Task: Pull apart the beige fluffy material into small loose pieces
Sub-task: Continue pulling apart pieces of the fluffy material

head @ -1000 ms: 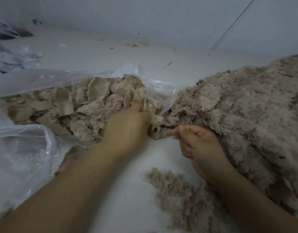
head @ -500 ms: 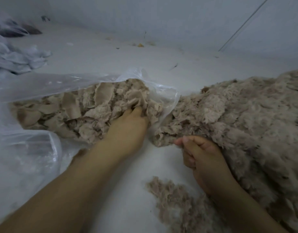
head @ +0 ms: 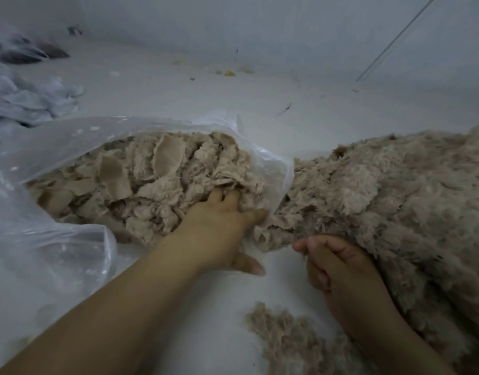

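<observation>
Your right hand (head: 341,269) pinches the fluffy material (head: 395,190) at frame right; your spread left hand (head: 219,228) reaches into the bagged pieces (head: 141,180) beside it.

We work on a pale white floor (head: 300,109). On it lie a clear plastic bag (head: 43,239) stuffed with torn beige pieces, a big heap of beige fluffy material (head: 395,190) at right, a small loose beige tuft pile (head: 287,336) near us, crumpled white cloth (head: 30,101) far left, and tiny yellowish scraps (head: 229,73) by the wall.
</observation>
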